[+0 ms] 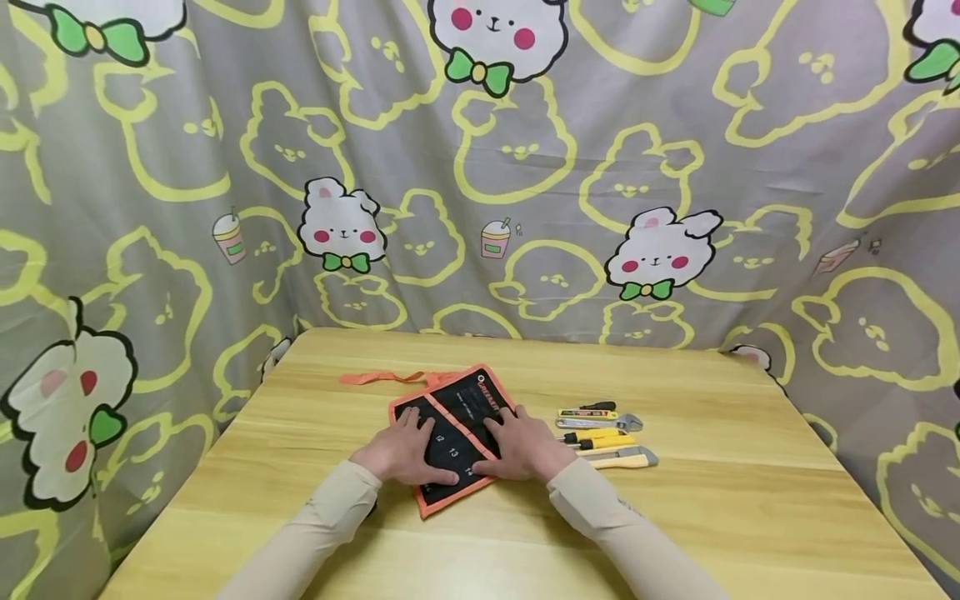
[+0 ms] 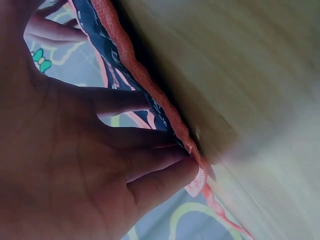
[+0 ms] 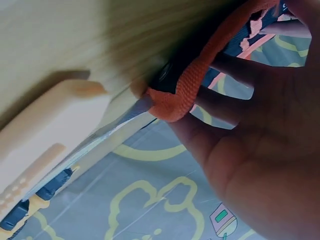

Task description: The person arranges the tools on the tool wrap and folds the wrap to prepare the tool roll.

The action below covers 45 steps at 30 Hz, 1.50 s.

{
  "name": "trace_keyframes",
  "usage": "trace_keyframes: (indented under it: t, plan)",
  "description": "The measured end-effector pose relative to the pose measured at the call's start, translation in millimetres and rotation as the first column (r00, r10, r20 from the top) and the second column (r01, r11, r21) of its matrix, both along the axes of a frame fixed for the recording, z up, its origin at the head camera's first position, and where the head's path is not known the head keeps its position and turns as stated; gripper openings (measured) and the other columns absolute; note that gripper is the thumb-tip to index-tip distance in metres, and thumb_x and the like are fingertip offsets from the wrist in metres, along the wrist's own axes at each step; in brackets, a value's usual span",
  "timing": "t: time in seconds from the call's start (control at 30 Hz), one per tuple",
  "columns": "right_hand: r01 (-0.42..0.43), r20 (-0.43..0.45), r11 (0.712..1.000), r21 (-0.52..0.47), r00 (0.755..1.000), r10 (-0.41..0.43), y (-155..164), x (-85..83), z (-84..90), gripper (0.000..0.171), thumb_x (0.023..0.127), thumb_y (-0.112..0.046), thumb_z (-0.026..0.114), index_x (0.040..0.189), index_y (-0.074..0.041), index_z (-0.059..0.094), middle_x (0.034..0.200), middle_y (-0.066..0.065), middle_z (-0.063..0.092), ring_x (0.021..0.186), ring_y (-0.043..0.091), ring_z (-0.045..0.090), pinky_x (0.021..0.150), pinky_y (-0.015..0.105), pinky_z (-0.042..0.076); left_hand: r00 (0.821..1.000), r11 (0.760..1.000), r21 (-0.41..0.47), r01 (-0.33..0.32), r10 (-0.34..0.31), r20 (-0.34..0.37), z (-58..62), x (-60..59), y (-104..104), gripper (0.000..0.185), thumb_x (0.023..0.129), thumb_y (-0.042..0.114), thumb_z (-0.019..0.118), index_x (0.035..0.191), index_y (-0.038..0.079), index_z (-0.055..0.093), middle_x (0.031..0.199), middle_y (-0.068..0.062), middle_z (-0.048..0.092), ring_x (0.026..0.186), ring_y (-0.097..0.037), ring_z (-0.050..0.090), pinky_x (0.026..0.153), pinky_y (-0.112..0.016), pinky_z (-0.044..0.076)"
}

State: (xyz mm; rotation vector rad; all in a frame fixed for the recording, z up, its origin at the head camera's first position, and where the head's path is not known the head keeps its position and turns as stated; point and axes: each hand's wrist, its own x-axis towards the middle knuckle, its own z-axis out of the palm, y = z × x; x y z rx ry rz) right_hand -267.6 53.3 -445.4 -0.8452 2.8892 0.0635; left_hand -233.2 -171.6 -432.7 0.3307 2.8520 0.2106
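Note:
A black tool pouch (image 1: 454, 443) with orange trim and printed numbers lies flat and slanted on the table. My left hand (image 1: 399, 450) rests on its left side, fingers spread and fairly straight. On the right side my right hand (image 1: 522, 446) lies the same way, fingertips touching the fabric. In the left wrist view, fingers (image 2: 155, 187) touch the pouch's orange edge (image 2: 170, 115). The right wrist view shows fingers against an orange corner (image 3: 182, 95) that lifts slightly. An orange strap (image 1: 382, 377) trails from the pouch's far left side.
Right of the pouch lie a pale-handled utility knife (image 1: 626, 458), yellow-and-black screwdrivers (image 1: 607, 440), an adjustable wrench (image 1: 600, 423), a yellow-labelled tool (image 1: 587, 414) and a small black-handled item (image 1: 597, 406). A patterned curtain (image 1: 517, 275) hangs behind the wooden table (image 1: 750, 500).

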Motion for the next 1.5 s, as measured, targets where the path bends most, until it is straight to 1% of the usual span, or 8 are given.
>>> trace_keyframes:
  t: [0.23,0.37,0.5,0.7,0.9,1.03,1.23,1.5]
  plan:
    - [0.014,-0.024,1.000,0.018,1.000,-0.013,-6.1,6.3,0.5,0.090,0.088,-0.079,0.055,0.150,-0.014,0.053,0.153,0.017,0.049,0.138,0.040,0.047,0.099,0.052,0.054,1.000,0.999,-0.025,0.021,-0.022,-0.022,-3.8,-7.7,-3.8,0.112,0.078,0.075,0.072,0.155,0.000,0.042,0.161,-0.030,0.030,0.152,-0.044,0.027,0.115,-0.055,0.038]
    - [0.014,-0.038,1.000,0.021,0.999,-0.013,-8.8,9.8,0.6,0.091,0.087,-0.078,0.055,0.148,-0.012,0.055,0.152,0.019,0.049,0.138,0.043,0.048,0.099,0.051,0.054,0.999,0.999,-0.023,0.036,-0.036,-0.015,-2.7,-10.4,-6.1,0.112,0.076,0.074,0.074,0.154,0.000,0.042,0.161,-0.029,0.031,0.151,-0.044,0.028,0.115,-0.056,0.038]
    - [0.020,-0.056,0.999,0.025,0.998,-0.019,-10.2,14.4,1.8,0.090,0.087,-0.078,0.056,0.147,-0.010,0.057,0.151,0.019,0.050,0.137,0.043,0.048,0.097,0.051,0.055,0.999,0.999,-0.004,0.042,-0.042,0.013,-0.7,-14.2,-7.9,0.112,0.076,0.070,0.078,0.155,0.000,0.041,0.162,-0.029,0.030,0.152,-0.043,0.028,0.115,-0.056,0.038]
    - [0.041,-0.079,0.999,0.025,0.996,-0.039,-10.3,20.9,2.5,0.090,0.086,-0.079,0.057,0.143,-0.009,0.060,0.146,0.020,0.054,0.132,0.042,0.052,0.093,0.050,0.056,0.996,0.997,0.043,0.058,-0.061,0.067,0.9,-24.0,-10.6,0.111,0.076,0.065,0.082,0.158,0.004,0.038,0.166,-0.024,0.023,0.155,-0.039,0.021,0.118,-0.054,0.034]
    - [0.061,-0.062,0.997,0.039,0.996,-0.058,-11.2,25.7,4.5,0.091,0.085,-0.080,0.057,0.142,-0.009,0.061,0.147,0.021,0.053,0.132,0.043,0.053,0.093,0.050,0.057,0.992,0.992,0.110,0.062,-0.074,0.106,-0.2,-29.6,-12.7,0.111,0.075,0.057,0.087,0.159,0.006,0.036,0.168,-0.022,0.019,0.156,-0.039,0.018,0.120,-0.055,0.030]
    - [0.070,-0.045,0.997,0.038,0.997,-0.068,-11.3,29.9,7.3,0.092,0.084,-0.081,0.057,0.142,-0.009,0.061,0.146,0.021,0.055,0.131,0.043,0.053,0.092,0.050,0.057,0.989,0.990,0.128,0.060,-0.076,0.124,1.0,-31.1,-11.9,0.110,0.073,0.053,0.089,0.159,0.008,0.037,0.169,-0.021,0.018,0.156,-0.038,0.018,0.121,-0.056,0.029]
    - [0.084,-0.032,0.996,0.031,0.996,-0.083,-8.6,34.7,8.9,0.092,0.084,-0.081,0.057,0.141,-0.009,0.061,0.145,0.022,0.055,0.131,0.042,0.054,0.091,0.050,0.058,0.989,0.987,0.148,0.067,-0.086,0.120,2.5,-31.6,-7.6,0.106,0.073,0.046,0.092,0.157,0.006,0.040,0.168,-0.022,0.021,0.155,-0.039,0.020,0.121,-0.056,0.028]
    - [0.092,-0.044,0.995,0.029,0.995,-0.090,-4.6,38.6,5.0,0.092,0.086,-0.080,0.056,0.141,-0.006,0.061,0.144,0.022,0.055,0.129,0.039,0.055,0.089,0.051,0.058,0.988,0.982,0.169,0.078,-0.099,0.118,2.2,-30.0,-5.2,0.102,0.074,0.041,0.092,0.155,0.005,0.042,0.167,-0.021,0.023,0.155,-0.039,0.022,0.121,-0.056,0.029]
